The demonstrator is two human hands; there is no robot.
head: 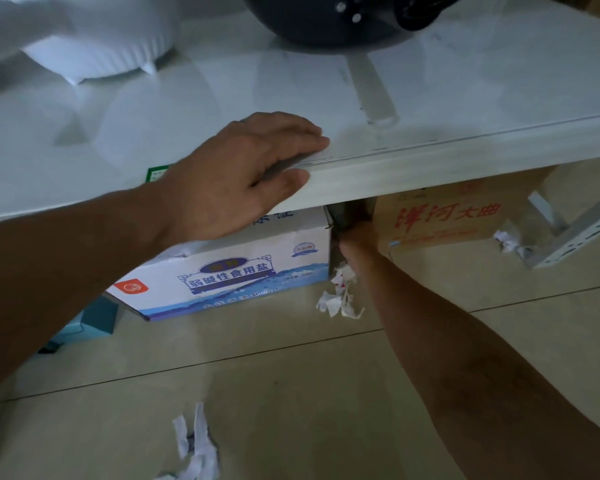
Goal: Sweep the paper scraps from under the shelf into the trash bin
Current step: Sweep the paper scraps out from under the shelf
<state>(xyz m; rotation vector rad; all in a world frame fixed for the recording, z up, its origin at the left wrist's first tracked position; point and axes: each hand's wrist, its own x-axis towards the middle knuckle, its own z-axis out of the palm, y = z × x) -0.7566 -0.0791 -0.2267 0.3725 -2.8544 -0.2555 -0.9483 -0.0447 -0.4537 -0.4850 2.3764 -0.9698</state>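
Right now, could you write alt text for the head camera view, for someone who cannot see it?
A person's left hand rests flat on the front edge of a white shelf while the right hand reaches into the gap between a white salt carton and a brown cardboard box beneath it. Torn paper scraps litter the tiled floor.

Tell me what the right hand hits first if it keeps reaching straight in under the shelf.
Probably nothing soon: the right hand points into the dark gap between the white box and the brown box. Depth there is hidden, so something may lie behind.
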